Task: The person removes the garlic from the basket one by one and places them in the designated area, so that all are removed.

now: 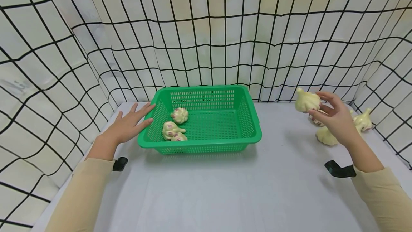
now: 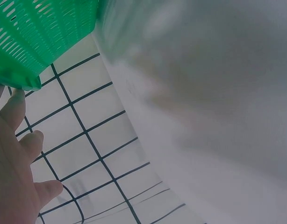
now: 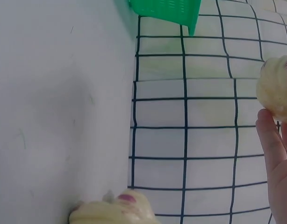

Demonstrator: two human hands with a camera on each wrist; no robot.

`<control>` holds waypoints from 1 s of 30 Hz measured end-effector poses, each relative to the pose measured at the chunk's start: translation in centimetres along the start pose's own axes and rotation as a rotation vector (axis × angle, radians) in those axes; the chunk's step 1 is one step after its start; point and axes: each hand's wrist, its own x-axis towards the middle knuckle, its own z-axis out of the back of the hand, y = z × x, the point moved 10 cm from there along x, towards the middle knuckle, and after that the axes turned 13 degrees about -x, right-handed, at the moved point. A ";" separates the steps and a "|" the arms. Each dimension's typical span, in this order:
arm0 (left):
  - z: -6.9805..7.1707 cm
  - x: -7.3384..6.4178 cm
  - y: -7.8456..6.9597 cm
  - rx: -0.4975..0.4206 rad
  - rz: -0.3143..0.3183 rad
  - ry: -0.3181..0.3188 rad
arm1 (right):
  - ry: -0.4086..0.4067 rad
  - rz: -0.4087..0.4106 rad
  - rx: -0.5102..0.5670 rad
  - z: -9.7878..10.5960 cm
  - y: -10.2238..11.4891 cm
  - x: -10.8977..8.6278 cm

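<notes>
A garlic bulb (image 1: 307, 101) is pinched between the thumb and fingers of my right hand (image 1: 336, 117), raised above the table on the right. The same bulb (image 3: 278, 88) shows at the right edge of the right wrist view. My left hand (image 1: 127, 124) has its fingers spread, with fingertips at the left rim of a green plastic basket (image 1: 206, 141). Inside the basket, at its left side, lie three garlic bulbs (image 1: 179, 115). Beneath and behind my right hand, several more garlic bulbs (image 1: 326, 136) rest on the table, partly hidden by the hand.
A white-covered table (image 1: 206, 189) spreads out in front of the basket. Black netting (image 1: 225, 42) over white walls encloses the back and both sides. A garlic bulb (image 1: 363, 120) lies close to the netting on the right. Black straps (image 1: 339, 170) sit at both wrists.
</notes>
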 end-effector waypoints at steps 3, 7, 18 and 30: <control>0.0 -0.1 0.0 -0.004 0.005 0.002 | -0.012 -0.031 -0.017 0.8 -0.7 -0.3; 0.0 -0.1 0.0 -0.007 0.008 0.003 | -0.025 -0.067 0.018 1.6 -1.4 -0.7; -0.1 0.0 0.2 -0.001 0.003 0.000 | -0.131 -0.111 -0.088 4.5 -2.6 -1.4; -0.1 0.1 0.1 -0.011 -0.004 -0.001 | -0.265 -0.077 0.143 7.4 -3.7 -2.5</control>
